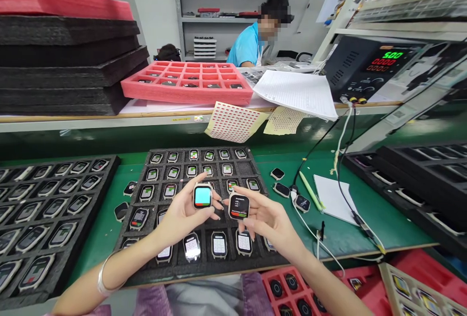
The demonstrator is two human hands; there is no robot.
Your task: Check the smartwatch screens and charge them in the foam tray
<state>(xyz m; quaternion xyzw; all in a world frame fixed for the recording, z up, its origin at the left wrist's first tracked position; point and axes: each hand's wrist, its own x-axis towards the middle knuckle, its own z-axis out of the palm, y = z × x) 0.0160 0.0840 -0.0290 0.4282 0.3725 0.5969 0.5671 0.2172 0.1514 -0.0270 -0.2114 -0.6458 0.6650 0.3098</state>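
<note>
My left hand pinches a smartwatch body with a teal and green lit screen between thumb and fingers. My right hand holds a second watch body, its dark screen showing white text and a red and green bar. Both hands hover over a black foam tray on the green bench. Several watch bodies with lit screens sit in the tray's pockets.
Another black foam tray of watches lies at the left, more black trays at the right. Loose watches, a green pen, a notepad and cables lie right of the middle tray. A red tray, sticker sheets, papers and a power supply sit on the shelf. A person in blue sits behind.
</note>
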